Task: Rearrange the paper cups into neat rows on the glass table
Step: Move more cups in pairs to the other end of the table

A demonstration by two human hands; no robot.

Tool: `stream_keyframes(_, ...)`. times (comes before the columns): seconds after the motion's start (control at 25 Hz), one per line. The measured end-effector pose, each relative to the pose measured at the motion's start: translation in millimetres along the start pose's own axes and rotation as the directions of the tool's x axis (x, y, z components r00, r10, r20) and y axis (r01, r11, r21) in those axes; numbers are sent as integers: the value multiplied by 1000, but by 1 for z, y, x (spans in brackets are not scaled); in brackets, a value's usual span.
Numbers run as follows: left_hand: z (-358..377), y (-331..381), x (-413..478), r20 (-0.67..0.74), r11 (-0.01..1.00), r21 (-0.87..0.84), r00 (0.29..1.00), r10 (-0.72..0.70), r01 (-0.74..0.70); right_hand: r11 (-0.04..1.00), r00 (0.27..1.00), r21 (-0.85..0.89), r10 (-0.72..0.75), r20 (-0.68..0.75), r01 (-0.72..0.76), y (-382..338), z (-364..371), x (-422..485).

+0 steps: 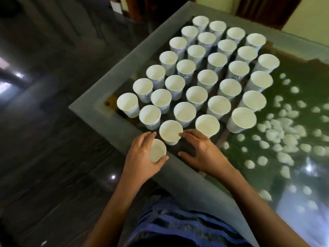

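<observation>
Several white paper cups stand upright in diagonal rows on the glass table (99,111), running from the far corner to the near edge. My left hand (142,157) grips one paper cup (157,152) just above the table's grey frame at the near end of the rows. Beside it stands the nearest placed cup (170,131). My right hand (201,150) hovers with spread, relaxed fingers next to that cup, fingertips touching its rim, holding nothing.
The table has a wide grey frame around a glass top; under the glass on the right lie many white pebbles (284,132) over green. Dark polished floor (44,139) lies to the left. My striped clothing (178,225) shows at the bottom.
</observation>
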State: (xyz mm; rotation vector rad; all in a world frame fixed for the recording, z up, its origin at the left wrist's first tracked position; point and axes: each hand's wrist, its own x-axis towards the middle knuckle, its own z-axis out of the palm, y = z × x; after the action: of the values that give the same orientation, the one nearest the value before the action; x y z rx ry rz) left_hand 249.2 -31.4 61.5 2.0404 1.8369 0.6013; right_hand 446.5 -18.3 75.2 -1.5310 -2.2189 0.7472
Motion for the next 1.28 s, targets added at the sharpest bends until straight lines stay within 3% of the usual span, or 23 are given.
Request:
stream_keyframes(0.32, 3, -33, -13, 141, 964, -176, 974, -175, 198, 987, 993, -146, -55, 106, 71, -9, 16, 43)
stream_keyframes(0.48, 6, -35, -13, 160, 953, -246, 977, -142, 179, 952, 965, -268, -82, 251, 150, -7, 19, 61)
stream_keyframes(0.72, 9, -34, -8, 102, 943, -308, 990, -102, 129, 940, 954, -316, -29, 299, 127, -11, 20, 67)
stream_keyframes(0.88, 12, -34, -10, 86, 946, -316, 995, -42, 68, 956, 973, -288, 19, 232, 50, -8, 13, 49)
stream_keyframes(1.08, 20, -14, -7, 143, 948, -317, 987, 73, -24, 993, 995, -83, 89, 53, -85, 12, 2, -5)
stream_keyframes(1.28, 45, 34, 5, 245, 933, -324, 938, 244, -158, 964, 956, 39, 265, -129, -262, 43, -16, -68)
